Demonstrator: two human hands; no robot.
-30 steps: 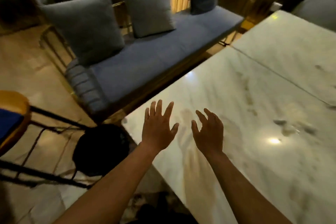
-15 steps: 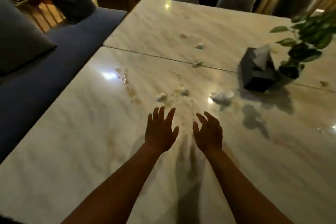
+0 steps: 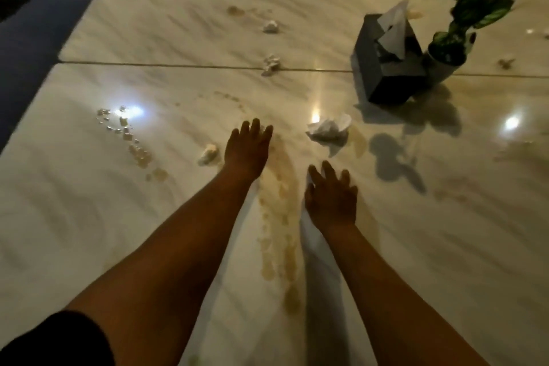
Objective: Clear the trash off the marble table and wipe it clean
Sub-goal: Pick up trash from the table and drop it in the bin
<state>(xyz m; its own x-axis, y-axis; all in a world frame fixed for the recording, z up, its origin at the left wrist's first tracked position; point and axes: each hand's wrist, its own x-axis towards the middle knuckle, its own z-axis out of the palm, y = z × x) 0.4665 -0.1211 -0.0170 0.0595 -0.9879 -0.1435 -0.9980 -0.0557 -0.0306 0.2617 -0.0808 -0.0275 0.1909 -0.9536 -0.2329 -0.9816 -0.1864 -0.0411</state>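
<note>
The marble table (image 3: 104,217) fills the view, streaked with a brownish spill (image 3: 279,217) running toward me. My left hand (image 3: 248,147) hovers flat and empty just right of a small paper wad (image 3: 208,154). My right hand (image 3: 331,196) hangs open over the table, nearer to me. A large crumpled tissue (image 3: 328,128) lies beyond my right hand. Two more paper wads (image 3: 271,64) (image 3: 271,27) lie farther back near the table's seam. Small shiny bits and droplets (image 3: 124,131) are scattered at the left.
A dark tissue box (image 3: 386,74) with a tissue sticking out stands at the back right, beside a potted plant (image 3: 454,38). A blue sofa seat (image 3: 26,47) borders the table's left edge. More stains mark the right side.
The view has swung from the sofa onto the table and closer in. My left hand has reached forward next to the small wad; my right hand stays behind it.
</note>
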